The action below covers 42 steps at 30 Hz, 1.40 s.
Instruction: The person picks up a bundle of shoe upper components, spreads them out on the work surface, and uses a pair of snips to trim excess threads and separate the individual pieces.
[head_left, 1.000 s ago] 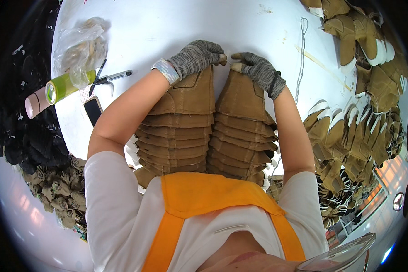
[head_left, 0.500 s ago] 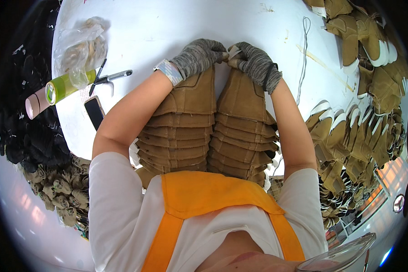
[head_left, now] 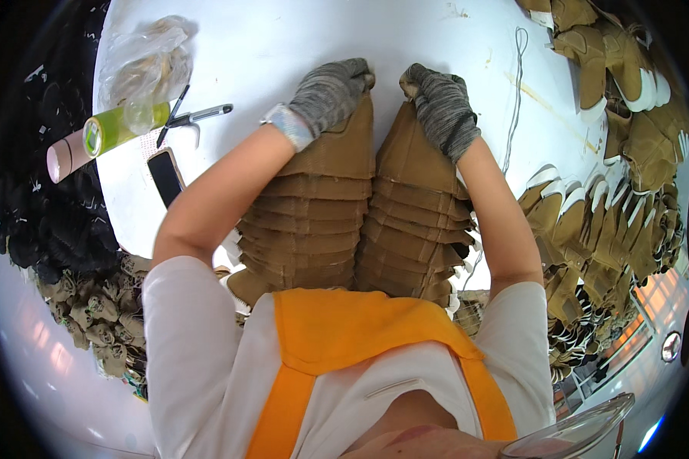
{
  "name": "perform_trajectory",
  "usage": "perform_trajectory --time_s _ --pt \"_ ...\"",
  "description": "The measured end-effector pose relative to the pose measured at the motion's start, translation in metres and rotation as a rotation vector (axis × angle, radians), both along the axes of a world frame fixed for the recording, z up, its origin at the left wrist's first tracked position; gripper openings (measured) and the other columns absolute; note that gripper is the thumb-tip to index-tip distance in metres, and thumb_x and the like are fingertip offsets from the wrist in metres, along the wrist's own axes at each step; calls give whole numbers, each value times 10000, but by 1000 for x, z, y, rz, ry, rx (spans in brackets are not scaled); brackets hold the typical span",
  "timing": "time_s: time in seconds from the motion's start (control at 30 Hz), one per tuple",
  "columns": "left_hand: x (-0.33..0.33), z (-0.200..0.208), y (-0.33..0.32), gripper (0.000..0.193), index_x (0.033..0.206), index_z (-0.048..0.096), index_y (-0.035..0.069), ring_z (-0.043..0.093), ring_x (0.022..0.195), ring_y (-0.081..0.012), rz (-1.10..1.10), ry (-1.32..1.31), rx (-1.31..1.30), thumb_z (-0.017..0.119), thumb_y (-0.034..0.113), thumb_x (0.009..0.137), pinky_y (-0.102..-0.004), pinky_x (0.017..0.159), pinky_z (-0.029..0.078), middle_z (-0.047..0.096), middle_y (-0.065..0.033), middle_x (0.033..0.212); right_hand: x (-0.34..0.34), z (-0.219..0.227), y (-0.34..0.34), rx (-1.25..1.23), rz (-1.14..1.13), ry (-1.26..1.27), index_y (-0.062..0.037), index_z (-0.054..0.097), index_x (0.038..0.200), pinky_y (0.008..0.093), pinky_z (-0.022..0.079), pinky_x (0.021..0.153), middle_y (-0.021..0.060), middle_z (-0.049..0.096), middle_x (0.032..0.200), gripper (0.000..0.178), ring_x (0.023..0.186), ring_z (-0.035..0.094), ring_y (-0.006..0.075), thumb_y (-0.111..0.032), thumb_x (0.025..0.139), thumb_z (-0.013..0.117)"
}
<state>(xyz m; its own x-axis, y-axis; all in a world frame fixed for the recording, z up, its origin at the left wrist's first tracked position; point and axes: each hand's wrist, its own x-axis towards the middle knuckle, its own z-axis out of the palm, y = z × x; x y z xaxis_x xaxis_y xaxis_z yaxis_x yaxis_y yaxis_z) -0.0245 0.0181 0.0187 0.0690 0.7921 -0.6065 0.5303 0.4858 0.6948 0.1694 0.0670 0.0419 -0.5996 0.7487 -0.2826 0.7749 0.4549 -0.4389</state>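
Note:
Two overlapping stacks of brown suede shoe uppers lie side by side in front of me, the left stack (head_left: 306, 222) and the right stack (head_left: 413, 222). My left hand (head_left: 331, 93), in a grey knit glove, is closed on the far tip of the left stack's top shoe upper (head_left: 344, 153). My right hand (head_left: 442, 105), gloved alike, has its fingers curled round the far tip of the right stack's top shoe upper (head_left: 413, 157). A gap of white table separates the two hands. The exact grip of the fingertips is partly hidden by the gloves.
On the white table (head_left: 283, 38) at left lie a clear plastic bag (head_left: 149, 61), a green bottle (head_left: 126, 128), a pink bottle (head_left: 67, 155), pens (head_left: 199, 115) and a phone (head_left: 165, 176). A cord (head_left: 515, 99) and piled brown shoe uppers (head_left: 582, 229) are at right.
My hands have moved apart from nearly touching, each with its stack's far tip. A small pale piece seen at the right fingertips before no longer shows.

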Motion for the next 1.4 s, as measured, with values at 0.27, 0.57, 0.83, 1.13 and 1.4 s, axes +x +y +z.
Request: perform_trajectory --time_s 0.27,0.57,0.83,1.13,1.4 --pt "39 -24 -10 184 1081 627 34 609 916 -149 366 -431 193 554 108 930 -274 820 490 663 -49 954 1 3 -33 -513 -367 705 -50 604 1010 279 438 941 73 644 1045 99 1027 566 156 -86 956 529" --pt "57 -12 -73 200 1155 571 40 560 957 -139 641 -905 -80 489 56 972 -245 848 489 591 -44 1040 14 10 -92 -655 -416 905 -36 594 964 260 438 872 18 589 908 76 895 528 115 -97 944 552" --pt "57 -34 -50 301 1223 545 -26 594 983 -165 436 -565 -93 537 105 952 -259 907 480 627 -114 1098 16 -25 -78 -648 -545 847 -35 613 1024 262 462 877 62 633 1008 118 953 569 121 -103 928 598" --pt "48 -14 -49 391 1250 565 1 589 1025 -158 148 -436 -161 594 231 935 -255 916 463 650 -102 1113 19 -21 -77 -766 -686 1004 -32 640 1081 261 464 840 47 624 1047 194 917 566 112 -133 915 629" --pt "44 -9 -47 380 1132 662 37 609 1006 -173 63 -504 -154 686 309 868 -292 932 462 682 -107 1051 26 -27 -71 -781 -720 840 -50 671 1054 256 469 862 42 663 994 196 954 594 136 -168 899 659"
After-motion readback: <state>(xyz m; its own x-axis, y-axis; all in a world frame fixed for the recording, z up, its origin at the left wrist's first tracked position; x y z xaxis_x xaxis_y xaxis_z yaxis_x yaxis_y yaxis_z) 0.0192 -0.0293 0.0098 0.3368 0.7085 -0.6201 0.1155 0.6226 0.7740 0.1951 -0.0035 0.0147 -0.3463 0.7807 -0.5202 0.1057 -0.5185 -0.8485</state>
